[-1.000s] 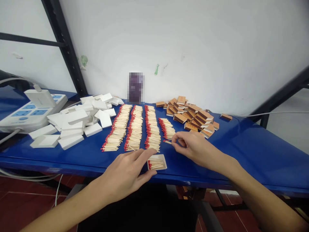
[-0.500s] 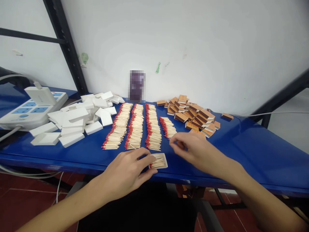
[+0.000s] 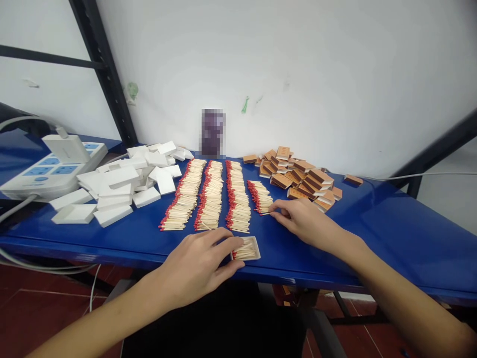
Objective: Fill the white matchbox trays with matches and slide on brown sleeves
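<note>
My left hand [image 3: 203, 268] is closed around a small white matchbox tray [image 3: 257, 248] at the table's front edge, thumb on the near side and fingers over its left end. Inside the tray lie several red-tipped matches [image 3: 246, 249], partly covered by the fingers. My right hand [image 3: 303, 219] pinches with thumb and forefinger at the near end of a short row of matches [image 3: 260, 194]; a match end sits between the fingertips. Three longer match rows, left [image 3: 188, 194], middle [image 3: 209, 194] and right [image 3: 237, 196], lie beside it, red heads to the left.
White empty trays [image 3: 122, 181] are heaped on the left, beside a power strip [image 3: 55, 171]. Orange-brown matchbox sleeves [image 3: 298, 174] are piled at the back right, with a single sleeve [image 3: 353, 179] apart. A blurred dark rectangle [image 3: 212, 134] leans on the wall behind the blue table [image 3: 391, 238].
My right hand has come down onto the near end of the short match row, its thumb and forefinger now at the sticks. My left hand keeps its hold on the tray.
</note>
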`<state>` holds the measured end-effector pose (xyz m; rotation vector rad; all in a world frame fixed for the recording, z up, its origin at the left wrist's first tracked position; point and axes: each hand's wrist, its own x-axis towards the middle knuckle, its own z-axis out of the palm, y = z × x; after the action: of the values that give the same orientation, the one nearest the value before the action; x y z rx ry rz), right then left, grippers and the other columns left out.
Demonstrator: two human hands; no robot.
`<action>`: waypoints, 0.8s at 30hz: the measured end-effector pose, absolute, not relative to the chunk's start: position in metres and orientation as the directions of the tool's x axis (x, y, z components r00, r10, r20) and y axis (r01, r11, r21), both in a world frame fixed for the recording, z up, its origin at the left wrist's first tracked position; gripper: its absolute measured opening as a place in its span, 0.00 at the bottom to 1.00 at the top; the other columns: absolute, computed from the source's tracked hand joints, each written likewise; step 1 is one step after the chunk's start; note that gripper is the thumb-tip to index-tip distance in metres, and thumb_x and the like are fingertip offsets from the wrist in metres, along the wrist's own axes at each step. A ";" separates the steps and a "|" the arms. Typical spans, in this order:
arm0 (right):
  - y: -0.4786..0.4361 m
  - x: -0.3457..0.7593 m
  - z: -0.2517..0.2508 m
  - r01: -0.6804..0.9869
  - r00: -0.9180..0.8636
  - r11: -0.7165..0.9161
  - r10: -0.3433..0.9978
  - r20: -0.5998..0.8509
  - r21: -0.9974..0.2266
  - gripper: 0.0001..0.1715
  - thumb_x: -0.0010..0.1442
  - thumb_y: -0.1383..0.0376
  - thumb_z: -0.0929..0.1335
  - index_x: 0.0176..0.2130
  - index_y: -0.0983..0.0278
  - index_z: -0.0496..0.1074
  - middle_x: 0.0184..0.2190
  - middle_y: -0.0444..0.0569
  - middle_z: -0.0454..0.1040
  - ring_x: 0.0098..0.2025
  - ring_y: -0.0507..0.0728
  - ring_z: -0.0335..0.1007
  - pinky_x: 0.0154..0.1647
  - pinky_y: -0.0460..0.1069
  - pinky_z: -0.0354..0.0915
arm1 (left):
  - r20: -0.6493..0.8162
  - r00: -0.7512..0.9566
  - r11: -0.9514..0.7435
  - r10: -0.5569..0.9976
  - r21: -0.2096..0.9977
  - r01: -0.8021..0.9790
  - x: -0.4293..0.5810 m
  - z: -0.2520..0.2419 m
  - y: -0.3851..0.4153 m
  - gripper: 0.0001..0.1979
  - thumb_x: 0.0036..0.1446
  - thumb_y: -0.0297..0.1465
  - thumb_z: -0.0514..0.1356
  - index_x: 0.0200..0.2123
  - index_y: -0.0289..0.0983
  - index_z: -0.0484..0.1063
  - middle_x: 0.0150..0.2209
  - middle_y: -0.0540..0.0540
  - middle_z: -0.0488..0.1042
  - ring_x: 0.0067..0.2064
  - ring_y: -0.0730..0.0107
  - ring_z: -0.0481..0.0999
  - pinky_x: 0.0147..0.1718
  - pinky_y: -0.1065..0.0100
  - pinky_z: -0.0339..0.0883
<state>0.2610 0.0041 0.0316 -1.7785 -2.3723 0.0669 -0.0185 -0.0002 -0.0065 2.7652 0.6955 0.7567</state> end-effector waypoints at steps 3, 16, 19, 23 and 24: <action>0.006 0.263 0.030 0.942 -0.280 0.298 0.951 0.128 -0.153 0.14 0.67 0.62 0.62 0.38 0.63 0.75 0.23 0.46 0.73 0.24 0.53 0.66 0.28 0.47 0.55 | 0.424 0.760 -0.868 0.493 0.307 0.391 -0.018 -0.007 0.000 0.11 0.67 0.35 0.57 0.50 0.40 0.69 0.44 0.46 0.76 0.41 0.62 0.79 0.39 0.61 0.77; -0.001 0.260 0.037 0.918 -0.329 0.322 0.944 0.007 -0.231 0.09 0.66 0.63 0.61 0.34 0.61 0.67 0.22 0.41 0.66 0.25 0.52 0.61 0.27 0.47 0.52 | 0.427 0.755 -0.867 0.498 0.282 0.412 -0.020 -0.008 -0.002 0.16 0.67 0.37 0.56 0.56 0.40 0.64 0.47 0.44 0.76 0.43 0.60 0.80 0.42 0.58 0.76; -0.008 0.255 0.040 0.911 -0.330 0.324 0.944 0.020 -0.256 0.11 0.68 0.62 0.60 0.35 0.61 0.66 0.22 0.41 0.66 0.25 0.52 0.61 0.28 0.47 0.52 | 0.423 0.751 -0.862 0.507 0.262 0.434 -0.020 -0.008 -0.002 0.21 0.67 0.38 0.56 0.61 0.42 0.60 0.46 0.44 0.76 0.42 0.59 0.80 0.39 0.58 0.76; -0.011 0.253 0.044 0.929 -0.303 0.299 0.953 0.015 -0.217 0.11 0.68 0.57 0.62 0.40 0.61 0.68 0.24 0.43 0.68 0.27 0.54 0.63 0.28 0.48 0.53 | 0.423 0.748 -0.859 0.511 0.249 0.446 -0.019 -0.008 -0.001 0.23 0.67 0.39 0.56 0.62 0.43 0.57 0.44 0.45 0.76 0.39 0.60 0.79 0.35 0.60 0.75; -0.011 0.254 0.045 0.932 -0.304 0.297 0.953 -0.003 -0.206 0.12 0.67 0.56 0.62 0.41 0.61 0.68 0.25 0.43 0.69 0.28 0.54 0.63 0.28 0.48 0.53 | 0.423 0.748 -0.860 0.511 0.248 0.447 -0.019 -0.008 -0.002 0.23 0.67 0.39 0.56 0.62 0.43 0.56 0.44 0.45 0.76 0.39 0.60 0.79 0.35 0.60 0.75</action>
<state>0.2543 -0.0105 0.0447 -1.7763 -2.4308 0.2554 -0.0193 -0.0016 -0.0079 2.8133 0.7743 0.7389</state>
